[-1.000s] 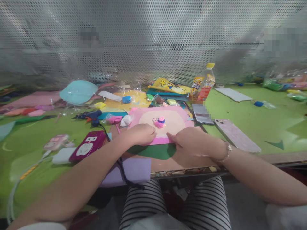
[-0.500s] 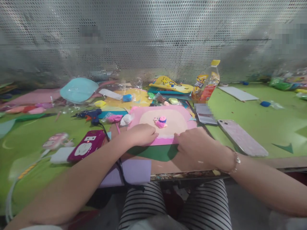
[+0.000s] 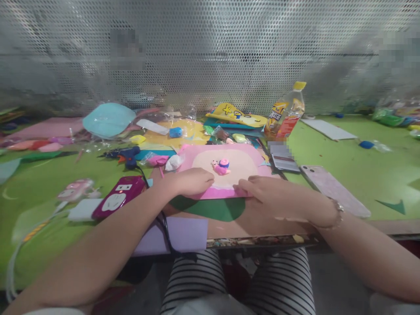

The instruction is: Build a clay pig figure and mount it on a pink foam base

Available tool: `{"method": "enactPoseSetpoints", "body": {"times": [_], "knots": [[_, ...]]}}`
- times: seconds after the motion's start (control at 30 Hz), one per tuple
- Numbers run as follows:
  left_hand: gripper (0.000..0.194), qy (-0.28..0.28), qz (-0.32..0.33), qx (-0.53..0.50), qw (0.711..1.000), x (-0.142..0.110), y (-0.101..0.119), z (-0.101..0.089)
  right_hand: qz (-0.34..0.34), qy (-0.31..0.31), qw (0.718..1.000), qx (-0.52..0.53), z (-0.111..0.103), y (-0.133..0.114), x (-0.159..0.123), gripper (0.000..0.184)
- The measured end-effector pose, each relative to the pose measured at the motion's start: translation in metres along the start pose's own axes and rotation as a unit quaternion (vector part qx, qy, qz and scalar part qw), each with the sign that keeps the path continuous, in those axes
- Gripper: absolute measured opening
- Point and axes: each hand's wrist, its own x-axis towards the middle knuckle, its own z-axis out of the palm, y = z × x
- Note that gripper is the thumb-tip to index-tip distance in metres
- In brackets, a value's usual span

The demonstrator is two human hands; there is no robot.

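Observation:
A pink sheet [image 3: 187, 158] with a cream-coloured patch [image 3: 203, 159] lies in front of me. On the patch sits a small modelled snail [image 3: 220, 169], pink-bodied with a blue and pink spiral shell. My left hand [image 3: 195, 181] rests over the sheet's lower left edge, its fingers bent together on that edge. At the lower right edge is my right hand [image 3: 269, 192], fingers partly stretched and apart, the foremost fingertip touching the sheet near the patch's lower border. The undersides of both hands are hidden.
A glue gun [image 3: 129, 156], a purple-red device [image 3: 120, 197] and a black cable lie left. Bagged clay lumps [image 3: 173, 162] surround the sheet's back. A drink bottle [image 3: 285, 113], a card-like item [image 3: 284, 157] and a phone [image 3: 333, 190] stand or lie right. A green paper piece [image 3: 210, 208] lies in front.
My right hand has shifted slightly, and its fingers have loosened from a tight curl and stretched leftward. My left hand stays nearly in place on the sheet's edge. The view has shifted slightly.

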Motion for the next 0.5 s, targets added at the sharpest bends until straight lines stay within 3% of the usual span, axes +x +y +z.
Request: {"method": "enactPoseSetpoints", "body": {"times": [0.33, 0.5], "knots": [[0.031, -0.022, -0.007, -0.004, 1.0, 0.0, 0.002, -0.003, -0.018, -0.014, 0.998, 0.059, 0.005, 0.008, 0.01, 0.013], [0.031, -0.019, -0.001, 0.004, 1.0, 0.0, 0.002, -0.002, -0.028, -0.051, 0.993, 0.102, 0.003, 0.015, 0.015, 0.012]]}}
